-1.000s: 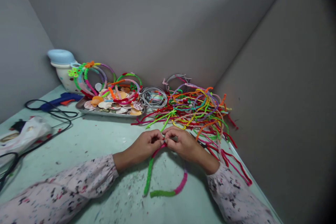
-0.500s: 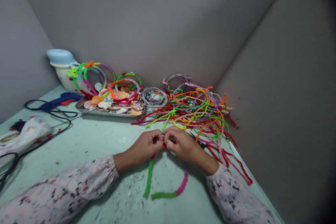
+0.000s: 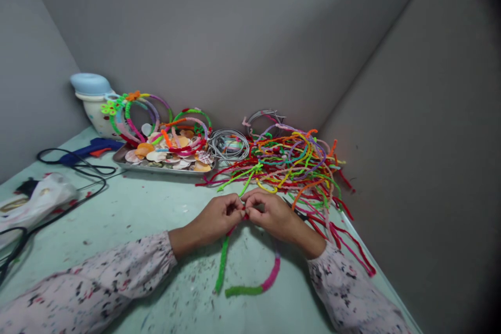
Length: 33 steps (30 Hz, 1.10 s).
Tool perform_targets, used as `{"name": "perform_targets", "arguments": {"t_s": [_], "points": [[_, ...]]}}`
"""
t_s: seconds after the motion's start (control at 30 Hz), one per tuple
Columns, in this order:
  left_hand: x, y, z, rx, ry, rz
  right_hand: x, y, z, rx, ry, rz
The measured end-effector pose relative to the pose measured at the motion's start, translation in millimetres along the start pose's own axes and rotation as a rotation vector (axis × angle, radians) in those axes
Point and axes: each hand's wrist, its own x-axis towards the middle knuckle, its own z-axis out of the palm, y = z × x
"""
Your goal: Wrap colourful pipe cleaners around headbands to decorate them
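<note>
Hands (image 3: 221,215) (image 3: 274,215) on band (image 3: 271,277), left end (image 3: 218,286) nearward

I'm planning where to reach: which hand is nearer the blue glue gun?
Left. The left hand is closer to the viewer than the blue glue gun and to its right, apart from it; the right hand lies even farther right, past the left hand.

- A craft workspace: stained table (image 3: 148,209) against grey walls (image 3: 219,36)
- Far left: glue gun (image 3: 78,155), tray (image 3: 156,169) of shells (image 3: 157,156)
- Far right: heaped pipe cleaners (image 3: 297,159)
</note>
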Motion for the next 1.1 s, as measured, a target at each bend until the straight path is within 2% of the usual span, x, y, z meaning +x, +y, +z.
{"name": "perform_targets", "arguments": {"t_s": [0.23,0.4,0.57,0.83,0.97,1.1], "points": [[0.9,-5.9,2.9,-0.030,-0.005,-0.033,-1.5,1.6,4.0,-0.079,0.028,-0.062],[-0.7,0.4,3.1,-0.035,-0.014,-0.038,-3.6,2.1,3.7,-0.129,0.036,-0.114],[-3.0,9.2,1.7,-0.010,-0.055,-0.024,-2.9,6.9,-5.6,0.023,-0.008,-0.052],[-1.7,-0.1,2.3,-0.028,-0.051,-0.058,-2.3,7.4,-19.8,0.218,-0.071,0.157],[-1.6,-0.2,1.9,-0.042,-0.034,-0.061,-2.4,2.5,-23.1,0.187,-0.079,0.163],[-0.5,-1.5,3.6,-0.050,-0.027,-0.064,-2.2,0.1,-16.9,0.134,-0.084,0.154]]}}
